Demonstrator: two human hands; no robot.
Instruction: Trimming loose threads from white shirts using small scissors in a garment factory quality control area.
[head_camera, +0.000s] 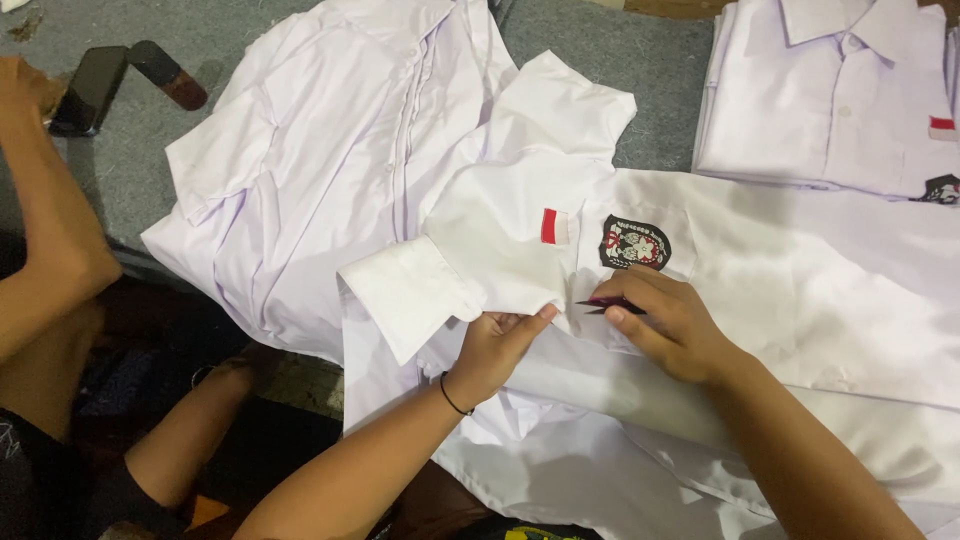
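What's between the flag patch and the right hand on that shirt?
In the head view, the black crest badge sits on white cloth between the flag patch and right hand.

Crumpled white shirt (330, 170) spread on grey carpeted floor (120, 160), upper left of centre, short sleeve folded outward. Stack of folded white shirts (830, 100) at top right, collar up, red-and-white flag patch plus dark badge at right edge. Dark phone (88, 90) lying top left, just beside dark cylindrical object (168, 75) with reddish end. Another person's bare arm (50, 230) along left edge.
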